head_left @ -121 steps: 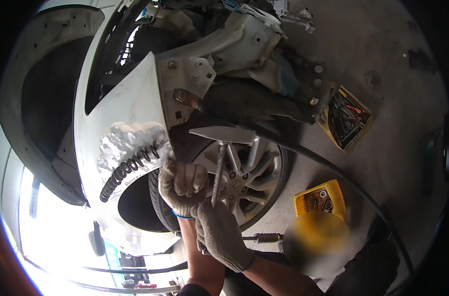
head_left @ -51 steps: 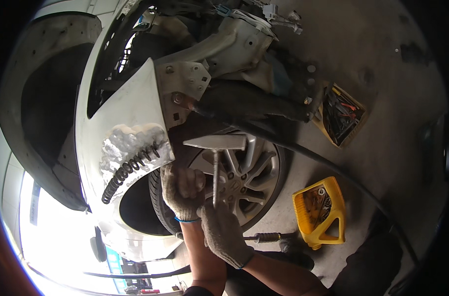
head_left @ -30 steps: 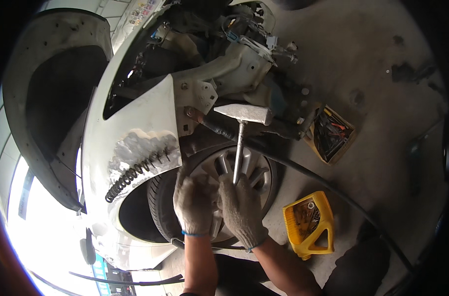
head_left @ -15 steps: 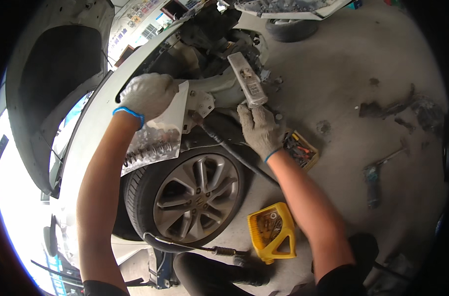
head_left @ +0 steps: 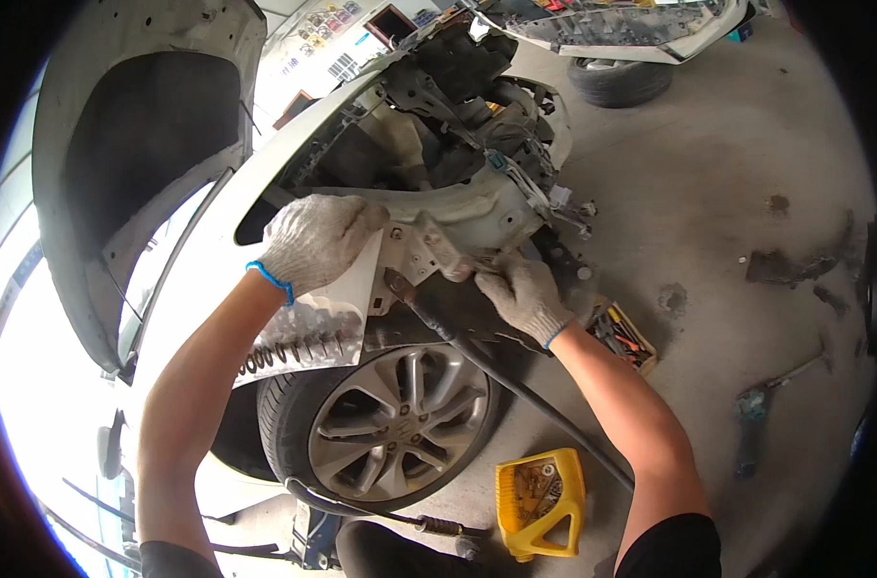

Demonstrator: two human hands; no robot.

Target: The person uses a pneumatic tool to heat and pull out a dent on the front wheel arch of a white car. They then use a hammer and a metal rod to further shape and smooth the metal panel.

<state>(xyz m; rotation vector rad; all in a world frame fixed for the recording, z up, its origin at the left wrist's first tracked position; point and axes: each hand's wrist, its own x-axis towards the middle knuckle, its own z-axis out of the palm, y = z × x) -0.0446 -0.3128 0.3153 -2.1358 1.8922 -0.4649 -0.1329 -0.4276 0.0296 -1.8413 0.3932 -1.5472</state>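
A white car stands with its front end stripped. My gloved left hand (head_left: pixel 325 241) is closed in a fist at the front upper corner of the fender (head_left: pixel 313 323), whose lower part is bare and scuffed. What its fingers hold is hidden. In my gloved right hand (head_left: pixel 525 297) is a flat, long metal block (head_left: pixel 440 249), blurred by motion. Its far end is at the perforated metal bracket (head_left: pixel 390 252) just right of the fender edge. A thick black cable (head_left: pixel 501 374) with a brownish end leans against the bracket's lower part, above the wheel (head_left: pixel 400 419).
A yellow cut-open jug (head_left: pixel 539 547) with small hardware sits beside the wheel. Farther right are a tool box (head_left: pixel 650 364) and a green-and-black power tool (head_left: pixel 749 414) on the floor. The raised hood (head_left: pixel 48 183) is at left. A loose tire (head_left: pixel 619 89) lies at the back.
My right hand has swung the metal block down and left, from raised above the bracket to the bracket itself. My left fist stays at the fender corner. The whole view has shifted slightly.
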